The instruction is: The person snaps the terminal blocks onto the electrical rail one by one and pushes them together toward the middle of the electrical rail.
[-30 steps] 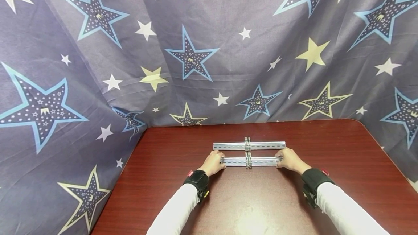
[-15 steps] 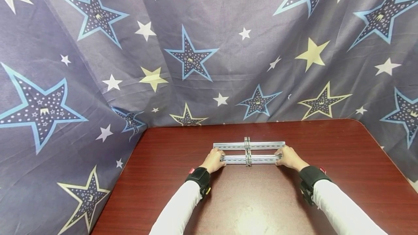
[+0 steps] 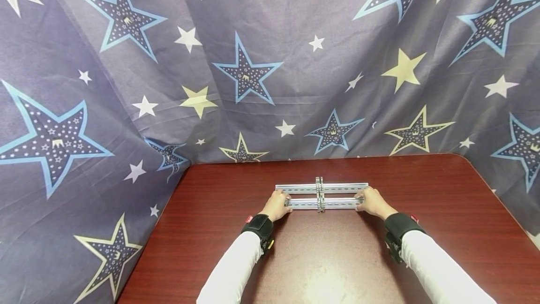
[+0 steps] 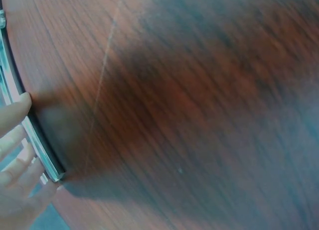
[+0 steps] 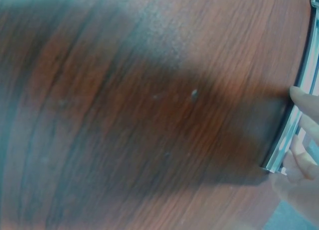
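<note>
Two slotted metal DIN rails lie parallel on the table. The near rail point(image 3: 301, 204) is gripped at both ends. My left hand point(image 3: 276, 204) holds its left end, thumb on the near edge and fingers on the far side; the left wrist view shows this rail point(image 4: 44, 149) too. At the other end my right hand point(image 3: 373, 202) pinches the rail in the same way, and the right wrist view shows that rail end point(image 5: 285, 139). Small metal clamp-like pieces point(image 3: 321, 202) sit across its middle. Just behind lies the far rail point(image 3: 297, 189), with similar pieces point(image 3: 318, 184) at its middle.
The reddish-brown wooden table point(image 3: 228, 182) reaches back to a grey star-patterned cloth point(image 3: 295, 83) hanging behind and at the sides. Glare lies on the table's front part. Black bands point(image 3: 259, 227) are strapped round both wrists.
Both hands have pushed the near rail slightly away from me, narrowing the gap to the far rail. The far rail has stayed practically in place.
</note>
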{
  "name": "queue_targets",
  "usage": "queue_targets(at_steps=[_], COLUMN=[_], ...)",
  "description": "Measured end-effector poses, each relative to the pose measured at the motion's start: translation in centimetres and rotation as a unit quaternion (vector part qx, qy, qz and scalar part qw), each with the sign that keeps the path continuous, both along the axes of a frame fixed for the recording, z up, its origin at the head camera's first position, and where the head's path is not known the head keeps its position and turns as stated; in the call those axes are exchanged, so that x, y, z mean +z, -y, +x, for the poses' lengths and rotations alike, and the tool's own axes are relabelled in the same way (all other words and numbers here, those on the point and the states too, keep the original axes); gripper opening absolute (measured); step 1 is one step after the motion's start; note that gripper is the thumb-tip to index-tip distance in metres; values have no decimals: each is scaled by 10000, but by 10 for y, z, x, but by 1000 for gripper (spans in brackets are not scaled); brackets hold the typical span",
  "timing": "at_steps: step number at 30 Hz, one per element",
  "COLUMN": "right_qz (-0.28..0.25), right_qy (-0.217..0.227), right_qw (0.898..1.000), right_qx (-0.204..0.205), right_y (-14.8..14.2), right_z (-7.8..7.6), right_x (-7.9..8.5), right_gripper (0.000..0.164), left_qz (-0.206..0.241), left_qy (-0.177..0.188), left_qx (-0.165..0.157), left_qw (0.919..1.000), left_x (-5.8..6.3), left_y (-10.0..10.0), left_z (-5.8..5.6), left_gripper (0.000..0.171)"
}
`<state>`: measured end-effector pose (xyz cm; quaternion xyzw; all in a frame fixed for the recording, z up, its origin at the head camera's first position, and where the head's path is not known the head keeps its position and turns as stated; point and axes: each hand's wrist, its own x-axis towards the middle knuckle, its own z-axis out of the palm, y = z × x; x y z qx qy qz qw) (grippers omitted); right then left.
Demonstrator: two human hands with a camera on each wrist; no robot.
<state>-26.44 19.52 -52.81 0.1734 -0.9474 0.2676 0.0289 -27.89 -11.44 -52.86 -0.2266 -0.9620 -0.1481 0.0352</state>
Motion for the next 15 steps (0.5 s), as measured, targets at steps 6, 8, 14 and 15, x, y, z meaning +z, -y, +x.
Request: queue_targets(at_steps=[6, 8, 14, 15], right_qz=[-410, -558, -563, -553], right_qy=[-74, -261, -30, -1], right_qw=[9990, 9977, 9983, 9984], right_qx=[183, 293, 156, 140], right_y=[-11, -21, -35, -33], right_z=[-14, -32, -60, -57], right_x=[-22, -51, -94, -88], right_gripper=[32, 34, 41, 40], left_qz=[8, -76, 196, 257], left_qy=[-203, -385, -741, -724], left_qx=[-162, -222, -445, -440], left_qw=[9997, 9990, 9961, 9961], left_x=[-7, -16, -198, -221], left_y=[4, 7, 40, 43], left_z=[-4, -11, -125, -140], left_gripper=[30, 31, 45, 47])
